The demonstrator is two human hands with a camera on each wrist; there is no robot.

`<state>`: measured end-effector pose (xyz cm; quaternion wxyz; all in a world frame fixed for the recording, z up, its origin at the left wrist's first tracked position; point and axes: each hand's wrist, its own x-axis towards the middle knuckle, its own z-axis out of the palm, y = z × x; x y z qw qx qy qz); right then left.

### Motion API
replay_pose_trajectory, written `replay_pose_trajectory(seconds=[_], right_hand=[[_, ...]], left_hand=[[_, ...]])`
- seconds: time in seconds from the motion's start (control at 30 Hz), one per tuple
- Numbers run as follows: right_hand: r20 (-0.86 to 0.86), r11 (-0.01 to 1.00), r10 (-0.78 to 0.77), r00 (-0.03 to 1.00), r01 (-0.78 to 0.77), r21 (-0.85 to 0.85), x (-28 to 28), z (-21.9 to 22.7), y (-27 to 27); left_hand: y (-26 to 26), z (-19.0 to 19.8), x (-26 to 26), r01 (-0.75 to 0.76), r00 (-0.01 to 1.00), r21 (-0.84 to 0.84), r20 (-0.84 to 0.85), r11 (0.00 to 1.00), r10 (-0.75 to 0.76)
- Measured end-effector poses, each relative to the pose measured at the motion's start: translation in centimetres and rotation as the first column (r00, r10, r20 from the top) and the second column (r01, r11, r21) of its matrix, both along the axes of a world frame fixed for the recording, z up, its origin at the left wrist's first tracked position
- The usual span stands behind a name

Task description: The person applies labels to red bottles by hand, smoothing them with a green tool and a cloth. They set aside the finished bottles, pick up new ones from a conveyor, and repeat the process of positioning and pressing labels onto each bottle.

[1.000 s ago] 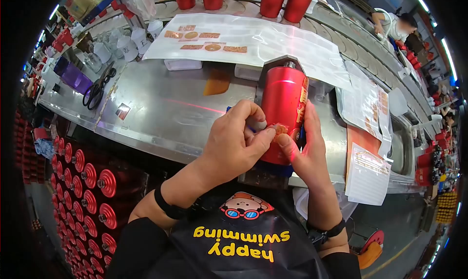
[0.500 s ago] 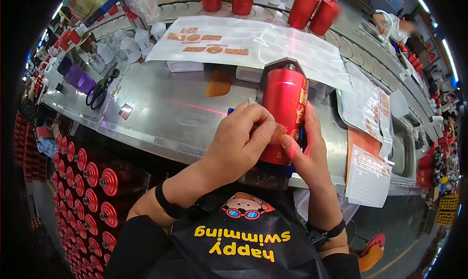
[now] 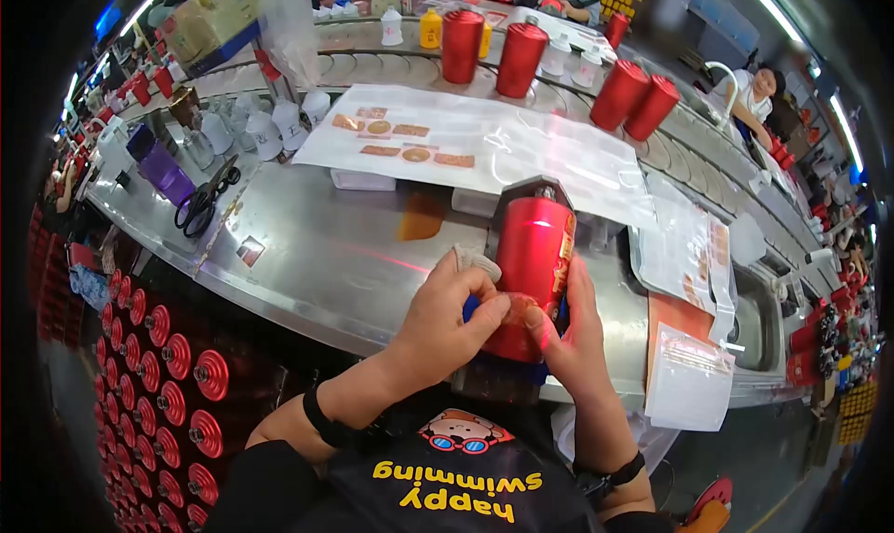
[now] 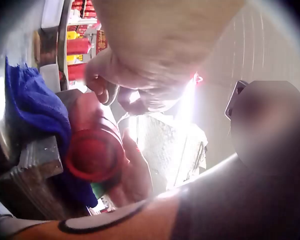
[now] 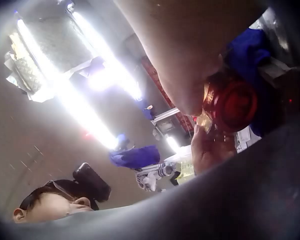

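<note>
Now your left hand [image 3: 445, 323] and right hand [image 3: 570, 333] pinch a sticker [image 3: 518, 308] against the red can [image 3: 526, 263]. It looks thin and floppy; hold its edges. The can seems rigid and slick.

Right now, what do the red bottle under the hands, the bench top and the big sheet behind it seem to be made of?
Red bottle: probably metal with a satin red coating; it carries a soft, narrow highlight. Bench top: bare metal, likely stainless steel, grey with blurred reflections. Big sheet: thin clear plastic film, glossy and wrinkled, with gold labels on it. Both the left hand and the right hand pinch a small gold label against the bottle.
</note>
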<state>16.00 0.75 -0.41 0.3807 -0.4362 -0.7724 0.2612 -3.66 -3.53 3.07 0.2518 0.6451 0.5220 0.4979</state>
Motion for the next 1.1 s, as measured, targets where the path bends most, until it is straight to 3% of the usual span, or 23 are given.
replay_pose_trajectory(seconds=[0.1, 0.2, 0.23, 0.3, 0.4, 0.5, 0.57, 0.67, 0.77, 0.83, 0.87, 0.97, 1.1], right_hand=[[-0.003, 0.998, 0.009, 1.000, -0.009, -0.055, 0.0, 0.5, 0.0], [-0.119, 0.992, 0.036, 0.992, -0.050, -0.113, -0.1, 0.3, 0.6], [-0.050, 1.000, 0.003, 0.999, -0.003, 0.000, -0.2, 0.2, 0.6], [-0.112, 0.998, 0.067, 0.991, -0.066, 0.011, -0.2, 0.1, 0.8], [-0.096, 0.999, 0.015, 0.995, -0.018, -0.036, 0.0, -0.3, 0.4], [-0.131, 0.995, 0.037, 0.991, -0.048, -0.083, 0.3, -1.1, 1.2], [-0.144, 0.994, 0.035, 0.989, -0.050, -0.100, 0.6, -1.3, 1.3], [-0.218, 0.977, 0.166, 0.962, -0.190, -0.095, 0.1, -0.1, 1.2], [-0.081, 0.992, 0.101, 0.992, -0.106, -0.060, 0.6, -0.2, 0.5], [-0.013, 0.997, 0.032, 0.999, -0.033, -0.066, 0.7, 1.0, -0.7], [-0.040, 0.990, 0.000, 0.999, -0.006, -0.143, 1.2, -0.1, -0.8], [-0.003, 0.988, -0.037, 0.999, 0.036, -0.152, 2.2, -0.7, -1.3], [-0.031, 0.997, -0.022, 0.999, 0.020, -0.068, 2.6, -1.2, -1.6]], left_hand=[[0.1, -0.7, -0.1, -0.040, 0.996, 0.040, -0.078, 0.998, 0.043], [0.8, -2.4, -0.2, -0.071, 0.993, 0.073, -0.084, 0.995, 0.077], [1.1, -3.2, -0.1, -0.057, 0.994, 0.118, -0.082, 0.991, 0.067], [1.2, -3.9, 0.1, -0.085, 0.991, 0.169, -0.086, 0.982, 0.101], [1.3, -4.3, 0.1, -0.129, 0.987, 0.152, -0.073, 0.980, 0.142], [1.0, -3.6, -0.1, -0.117, 0.990, 0.010, -0.077, 0.993, 0.117], [1.3, -4.1, -0.7, -0.129, 0.989, 0.047, -0.068, 0.990, 0.132], [2.1, -4.3, -1.1, -0.089, 0.994, 0.064, -0.061, 0.994, 0.093], [2.2, -3.5, -1.7, -0.015, 0.996, 0.083, -0.082, 0.996, 0.021], [2.0, -2.7, -2.2, 0.051, 0.998, -0.018, -0.043, 0.999, -0.052], [2.0, -2.8, -2.1, 0.046, 0.997, -0.010, -0.063, 0.999, -0.046], [2.2, -2.7, -1.9, 0.068, 0.996, -0.034, -0.061, 0.997, -0.070], [1.2, -1.6, -1.9, 0.082, 0.996, -0.049, -0.032, 0.995, -0.083]])
